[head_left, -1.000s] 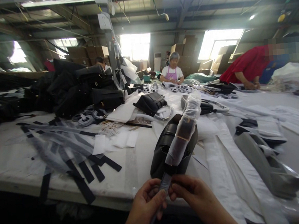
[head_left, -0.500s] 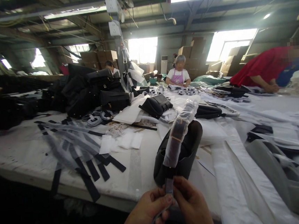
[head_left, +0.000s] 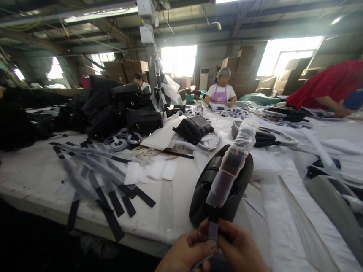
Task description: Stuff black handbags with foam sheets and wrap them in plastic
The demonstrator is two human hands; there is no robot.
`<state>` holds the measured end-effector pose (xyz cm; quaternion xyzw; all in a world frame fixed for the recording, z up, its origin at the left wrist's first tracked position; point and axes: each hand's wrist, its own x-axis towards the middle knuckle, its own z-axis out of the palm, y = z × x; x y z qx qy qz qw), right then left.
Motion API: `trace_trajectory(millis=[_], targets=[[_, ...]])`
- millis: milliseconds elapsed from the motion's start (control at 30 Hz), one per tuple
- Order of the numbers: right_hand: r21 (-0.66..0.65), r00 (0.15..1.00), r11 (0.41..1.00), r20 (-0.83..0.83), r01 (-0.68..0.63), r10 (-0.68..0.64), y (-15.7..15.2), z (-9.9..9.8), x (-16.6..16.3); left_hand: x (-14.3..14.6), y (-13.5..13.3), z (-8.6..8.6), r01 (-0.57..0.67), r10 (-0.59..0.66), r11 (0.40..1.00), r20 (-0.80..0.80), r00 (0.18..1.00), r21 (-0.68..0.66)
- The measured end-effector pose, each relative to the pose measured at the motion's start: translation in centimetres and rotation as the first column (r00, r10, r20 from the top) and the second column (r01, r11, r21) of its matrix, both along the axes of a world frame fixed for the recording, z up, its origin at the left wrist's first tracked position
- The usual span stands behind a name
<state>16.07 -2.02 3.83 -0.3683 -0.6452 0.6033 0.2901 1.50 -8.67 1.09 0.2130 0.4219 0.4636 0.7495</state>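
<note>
A black handbag (head_left: 202,193) rests near the table's front edge, just beyond my hands. Its strap (head_left: 213,231) runs toward me, with the buckle part (head_left: 231,161) wrapped in clear plastic film and lying across the bag. My left hand (head_left: 187,254) is closed round the strap, thumb on top. From the other side, my right hand (head_left: 238,247) pinches the same strap close to the bag; its fingertips are partly hidden behind it.
Wrapped black straps (head_left: 99,177) are spread at left, beside small white sheets (head_left: 151,171). Black bags (head_left: 103,109) are piled behind. A grey bag (head_left: 337,211) lies at right. A person in a purple apron (head_left: 219,93) and one in red (head_left: 326,83) work beyond.
The view has shifted slightly left. The handbag has turned a little, showing more of its left side. Both my hands keep hold of the strap.
</note>
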Motion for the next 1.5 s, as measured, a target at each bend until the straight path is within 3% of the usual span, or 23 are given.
trace_trajectory(millis=[267,367,533,767,833,900,967,1100,1200,1267,1333,1433,1500], targets=[[-0.293,0.963,0.930,-0.212,-0.224,0.165,-0.2,1.9,1.2,0.2,-0.3,-0.3,-0.037,0.037,0.996,0.001,0.999,0.085],[-0.253,0.954,0.932,-0.217,-0.258,0.205,-0.6,2.0,0.8,0.5,-0.3,0.3,-0.086,0.088,0.987,-0.009,0.996,0.137],[-0.103,0.997,0.992,-0.039,-0.074,0.070,-0.8,1.6,-0.3,1.1,-0.5,1.2,-0.179,0.210,0.963,-0.144,0.967,0.200],[-0.100,0.995,0.990,-0.020,-0.102,0.100,0.3,1.7,1.8,0.9,-0.6,-0.5,-0.203,0.257,0.950,-0.225,0.940,0.238],[0.016,0.995,0.999,0.089,0.042,-0.043,1.0,2.6,3.3,1.1,-0.6,-0.6,-0.247,0.308,0.935,-0.235,0.922,0.255],[0.199,0.948,0.939,0.098,0.281,-0.304,2.2,4.4,4.2,1.4,-0.6,-0.5,-0.280,0.349,0.920,-0.245,0.905,0.275],[0.259,0.911,0.877,-0.034,0.405,-0.411,3.8,7.2,4.0,1.7,-0.5,-0.3,-0.281,0.375,0.902,-0.275,0.885,0.327],[0.009,0.930,0.981,-0.321,0.193,-0.181,7.2,14.8,1.2,2.1,-0.2,-0.2,-0.185,0.364,0.892,-0.412,0.835,0.414],[-0.110,0.885,0.972,-0.403,0.206,-0.233,8.9,20.3,-0.6,1.8,-0.2,0.2,-0.105,0.359,0.873,-0.483,0.799,0.475],[-0.094,0.912,0.971,-0.334,0.219,-0.238,9.6,23.2,-0.9,1.1,-0.3,0.8,-0.107,0.394,0.850,-0.488,0.779,0.515],[0.014,0.959,0.977,-0.195,0.214,-0.207,10.2,25.5,-0.6,-0.1,-0.3,1.7,-0.200,0.503,0.816,-0.497,0.707,0.542],[0.295,0.985,0.944,0.035,0.150,-0.168,11.2,28.2,0.4,-2.6,0.2,2.9,-0.337,0.723,0.679,-0.514,0.462,0.653],[0.447,0.964,0.890,0.186,0.091,-0.191,12.2,29.4,1.0,-4.1,0.7,3.3,-0.312,0.800,0.594,-0.506,0.322,0.741]])
